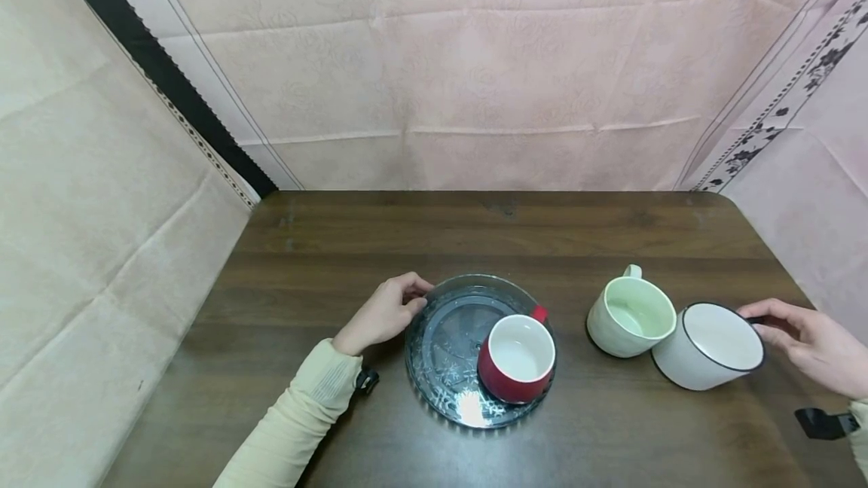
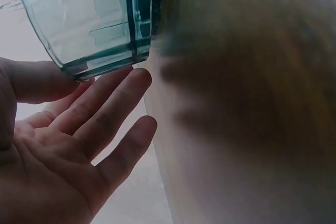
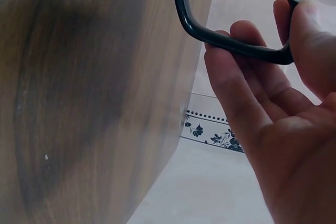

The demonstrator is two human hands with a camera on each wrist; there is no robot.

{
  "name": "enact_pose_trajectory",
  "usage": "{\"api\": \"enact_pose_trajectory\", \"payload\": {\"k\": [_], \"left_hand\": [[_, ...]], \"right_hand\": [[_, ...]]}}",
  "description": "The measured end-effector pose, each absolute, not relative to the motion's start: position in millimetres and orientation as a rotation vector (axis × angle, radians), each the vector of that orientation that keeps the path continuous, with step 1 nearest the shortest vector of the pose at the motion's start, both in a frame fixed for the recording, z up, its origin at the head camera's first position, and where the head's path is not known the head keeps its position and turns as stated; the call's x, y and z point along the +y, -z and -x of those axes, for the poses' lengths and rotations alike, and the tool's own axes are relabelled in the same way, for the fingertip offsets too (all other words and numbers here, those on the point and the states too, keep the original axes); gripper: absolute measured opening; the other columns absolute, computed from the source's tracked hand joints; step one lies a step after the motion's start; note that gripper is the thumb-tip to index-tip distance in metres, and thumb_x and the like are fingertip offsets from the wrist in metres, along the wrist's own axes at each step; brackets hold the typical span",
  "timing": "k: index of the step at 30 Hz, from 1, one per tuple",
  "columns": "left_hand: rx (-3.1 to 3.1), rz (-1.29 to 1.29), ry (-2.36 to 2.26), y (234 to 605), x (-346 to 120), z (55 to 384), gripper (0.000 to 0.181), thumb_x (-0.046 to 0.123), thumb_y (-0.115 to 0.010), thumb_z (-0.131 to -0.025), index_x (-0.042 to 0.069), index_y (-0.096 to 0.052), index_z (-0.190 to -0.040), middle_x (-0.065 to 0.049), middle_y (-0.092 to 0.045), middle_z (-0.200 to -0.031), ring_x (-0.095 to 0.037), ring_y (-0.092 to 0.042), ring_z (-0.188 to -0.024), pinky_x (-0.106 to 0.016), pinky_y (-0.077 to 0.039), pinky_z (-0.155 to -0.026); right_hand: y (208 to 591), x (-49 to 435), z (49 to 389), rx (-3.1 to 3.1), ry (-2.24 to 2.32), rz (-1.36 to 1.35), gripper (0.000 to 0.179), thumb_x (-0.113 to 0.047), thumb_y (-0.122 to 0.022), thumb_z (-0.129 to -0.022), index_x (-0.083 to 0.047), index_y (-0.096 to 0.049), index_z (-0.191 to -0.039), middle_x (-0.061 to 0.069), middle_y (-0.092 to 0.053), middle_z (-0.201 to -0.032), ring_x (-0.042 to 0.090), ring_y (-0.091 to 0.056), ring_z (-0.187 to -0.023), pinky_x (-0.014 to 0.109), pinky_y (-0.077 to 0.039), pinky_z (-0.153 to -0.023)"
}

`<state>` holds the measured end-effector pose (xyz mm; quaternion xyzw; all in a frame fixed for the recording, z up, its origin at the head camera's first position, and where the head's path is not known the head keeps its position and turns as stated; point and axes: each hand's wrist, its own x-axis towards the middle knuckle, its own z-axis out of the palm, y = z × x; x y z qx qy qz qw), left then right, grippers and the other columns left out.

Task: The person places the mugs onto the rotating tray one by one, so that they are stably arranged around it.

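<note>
From the remote feed I log the left hand (image 1: 389, 311) at the near side of a round, blue-tinted, clear glass dish (image 1: 447, 337); I read thumb and index finger pinching its rim, the other fingers spread apart below the glass in the wrist view; the dish lies just to the right of that hand, on a brown wood-grain table (image 1: 475, 228); inside it, on the side away from the left hand, I note a dark red mug with a white interior (image 1: 502, 382), upright, its red handle pointing away toward the far right rim.

I log the right hand (image 1: 810, 333) holding a white, round mug with a black rim (image 1: 698, 367); thumb and fingers pinch its black, squared loop handle (image 3: 231, 47), and the mug sits just left of that hand; whether its base fully meets the table I cannot tell; next leftward from the hand, close beside the white mug, I note a pale green mug (image 1: 627, 330), handle turned away from the person; it stands between the white mug and the dish; beyond both hands I see pale, creased cloth (image 1: 475, 74) behind the table; a cream sleeve (image 1: 291, 413) covers the left forearm.
</note>
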<state>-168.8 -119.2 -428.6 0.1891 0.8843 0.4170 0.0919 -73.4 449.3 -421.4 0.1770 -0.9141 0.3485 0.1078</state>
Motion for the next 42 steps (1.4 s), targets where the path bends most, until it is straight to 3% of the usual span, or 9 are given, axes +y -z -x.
{"api": "enact_pose_trajectory", "payload": {"k": [7,12,14,19,30,35,42], "left_hand": [[2.625,-0.549,-1.238,429,-120,169,0.017,0.003,-0.061,-0.094,0.007,-0.065,-0.110,-0.003,-0.067,-0.104,-0.017,-0.062,-0.094,-0.038,-0.051,-0.085],[2.617,-0.586,-1.213,429,-120,169,0.037,0.003,-0.058,-0.096,0.009,-0.058,-0.132,-0.005,-0.067,-0.110,-0.017,-0.062,-0.100,-0.033,-0.051,-0.079],[2.619,-0.596,-1.193,430,-121,169,0.040,0.005,-0.057,-0.097,0.012,-0.057,-0.136,-0.004,-0.066,-0.111,-0.017,-0.062,-0.093,-0.032,-0.050,-0.073],[2.636,-0.593,-1.178,430,-122,169,0.031,0.008,-0.059,-0.097,0.015,-0.066,-0.126,0.000,-0.065,-0.114,-0.016,-0.057,-0.080,-0.031,-0.047,-0.070],[2.646,-0.582,-1.228,430,-122,168,0.024,0.007,-0.062,-0.095,0.012,-0.069,-0.116,-0.003,-0.066,-0.116,-0.016,-0.061,-0.099,-0.039,-0.050,-0.087],[2.636,-0.577,-1.246,430,-121,168,0.021,0.004,-0.061,-0.094,0.010,-0.069,-0.113,-0.004,-0.067,-0.111,-0.016,-0.061,-0.096,-0.039,-0.050,-0.085],[2.644,-0.569,-1.254,431,-122,168,0.018,0.004,-0.062,-0.093,0.009,-0.069,-0.109,-0.002,-0.067,-0.103,-0.015,-0.062,-0.093,-0.038,-0.051,-0.084]], "right_hand": [[422,449,70,-2.726,-0.949,-0.396,0.025,0.012,-0.066,-0.084,-0.009,-0.066,-0.096,-0.030,-0.059,-0.094,-0.012,-0.055,-0.079,0.008,-0.039,-0.062],[422,451,67,-2.730,-0.935,-0.367,0.023,0.010,-0.068,-0.083,-0.007,-0.067,-0.098,-0.031,-0.059,-0.095,-0.015,-0.055,-0.081,0.007,-0.039,-0.062],[422,452,66,-2.729,-0.945,-0.361,0.023,0.009,-0.069,-0.083,-0.007,-0.067,-0.100,-0.031,-0.059,-0.096,-0.015,-0.054,-0.082,0.006,-0.039,-0.063],[422,451,62,-2.711,-0.950,-0.331,0.025,0.008,-0.070,-0.083,-0.009,-0.069,-0.101,-0.033,-0.059,-0.098,-0.019,-0.053,-0.086,0.005,-0.039,-0.064],[427,447,55,-2.609,-1.014,-0.357,0.028,0.016,-0.070,-0.078,-0.006,-0.072,-0.096,-0.026,-0.063,-0.095,-0.019,-0.054,-0.091,0.003,-0.041,-0.069],[428,444,54,-2.553,-1.032,-0.380,0.030,0.025,-0.067,-0.074,0.001,-0.070,-0.093,-0.019,-0.064,-0.092,-0.015,-0.057,-0.090,0.003,-0.041,-0.074],[429,442,52,-2.539,-1.019,-0.351,0.028,0.023,-0.069,-0.073,0.001,-0.070,-0.091,-0.021,-0.064,-0.091,-0.015,-0.057,-0.086,0.004,-0.042,-0.067]]}}
